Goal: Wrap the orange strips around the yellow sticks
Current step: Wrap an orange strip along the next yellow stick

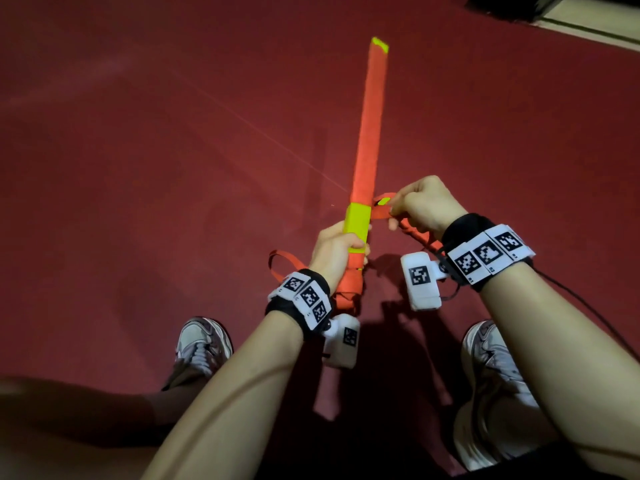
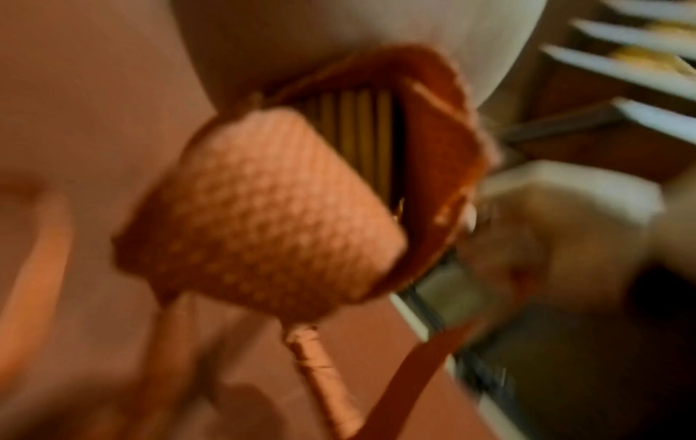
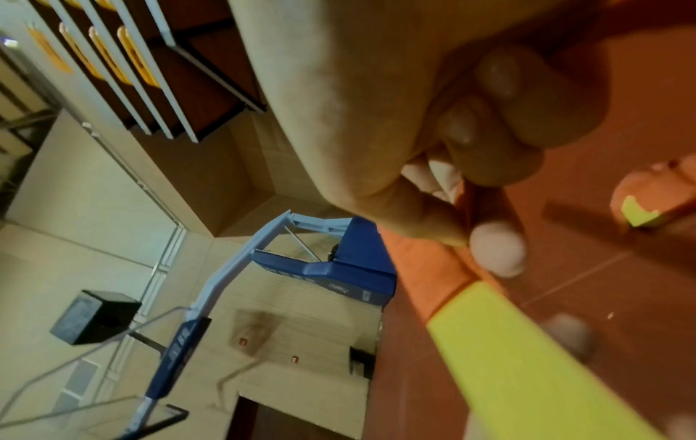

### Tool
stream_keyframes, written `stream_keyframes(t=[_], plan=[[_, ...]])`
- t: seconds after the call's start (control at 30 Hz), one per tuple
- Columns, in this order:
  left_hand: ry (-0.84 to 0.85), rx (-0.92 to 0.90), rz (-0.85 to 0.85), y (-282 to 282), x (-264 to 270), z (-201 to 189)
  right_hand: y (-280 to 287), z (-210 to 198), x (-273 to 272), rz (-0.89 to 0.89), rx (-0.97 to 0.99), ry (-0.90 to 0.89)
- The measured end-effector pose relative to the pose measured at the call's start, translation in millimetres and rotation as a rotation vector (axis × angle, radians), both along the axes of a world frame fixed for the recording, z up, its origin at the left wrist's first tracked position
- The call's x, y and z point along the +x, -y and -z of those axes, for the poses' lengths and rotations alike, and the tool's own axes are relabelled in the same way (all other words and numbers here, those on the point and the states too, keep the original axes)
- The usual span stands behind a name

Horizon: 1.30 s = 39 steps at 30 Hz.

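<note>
A long yellow stick (image 1: 356,225) points away from me over the red floor. Orange strip (image 1: 370,126) covers most of its far length, and only a yellow tip (image 1: 380,44) shows at the far end. My left hand (image 1: 337,249) grips the bare yellow section near the middle. Just right of the stick, my right hand (image 1: 420,204) pinches the loose orange strip (image 1: 381,209). In the right wrist view the yellow stick (image 3: 527,357) runs past my curled fingers (image 3: 501,119). The blurred left wrist view shows the stick's wrapped near end (image 2: 260,214).
Red floor (image 1: 138,168) lies all around. A loose loop of orange strip (image 1: 280,265) trails left of my left wrist. My two shoes (image 1: 202,341) stand below. A blue basketball stand (image 3: 327,268) and a black box (image 3: 94,315) appear in the right wrist view.
</note>
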State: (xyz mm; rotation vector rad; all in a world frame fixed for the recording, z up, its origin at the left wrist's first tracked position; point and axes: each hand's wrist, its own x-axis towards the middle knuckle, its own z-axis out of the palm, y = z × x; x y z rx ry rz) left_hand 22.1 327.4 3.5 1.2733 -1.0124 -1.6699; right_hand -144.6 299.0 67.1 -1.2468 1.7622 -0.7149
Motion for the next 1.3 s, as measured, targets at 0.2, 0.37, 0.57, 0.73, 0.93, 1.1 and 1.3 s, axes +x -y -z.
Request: stream_keyframes(t=[0.2,0.37,0.57,0.73,0.93,1.1,1.3], plan=[[0.937,-0.519,0.278,-6,-1,6,-1,2,9,0.031,0.021,0.053],[1.360,-0.681,0.271,-18,-14,4,1,22,7,0.193,-0.024,0.095],[0.520,-0.132,0.204,6,-14,-13,1,23,-8,0.059,0.002,0.235],[0.073,0.156,0.348,5,8,-28,-6,9,-4,-0.117,-0.079,0.315],[0.578,-0.250,0.091,1,-3,-12,-2,26,5,0.019,-0.053,0.112],[1.135,-0.407,0.249,-12,-12,-5,-5,29,25,0.047,0.008,0.196],[1.263,-0.415,0.344,-25,-21,6,-9,52,17,0.145,0.039,0.052]])
